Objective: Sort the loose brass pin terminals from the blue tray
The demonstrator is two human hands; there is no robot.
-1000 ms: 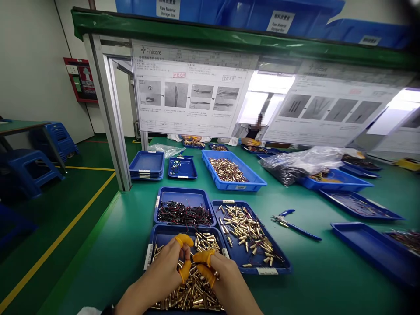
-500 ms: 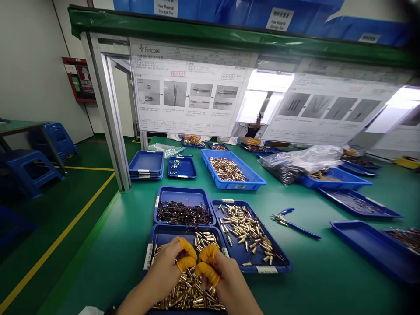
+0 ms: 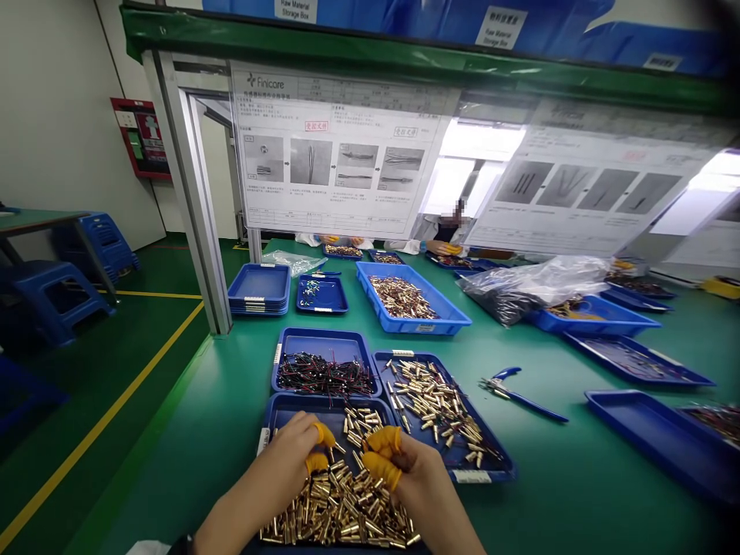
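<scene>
White walls, dark green floor with yellow lines, blue stools beside a green table (at left side), bright windows behind.

Small, shiny brass-coloured tubes lie loose and jumbled, pointing every way, in a shallow blue tray at the lower centre of the frame. More of them form a smaller cluster toward its far right corner.
</scene>
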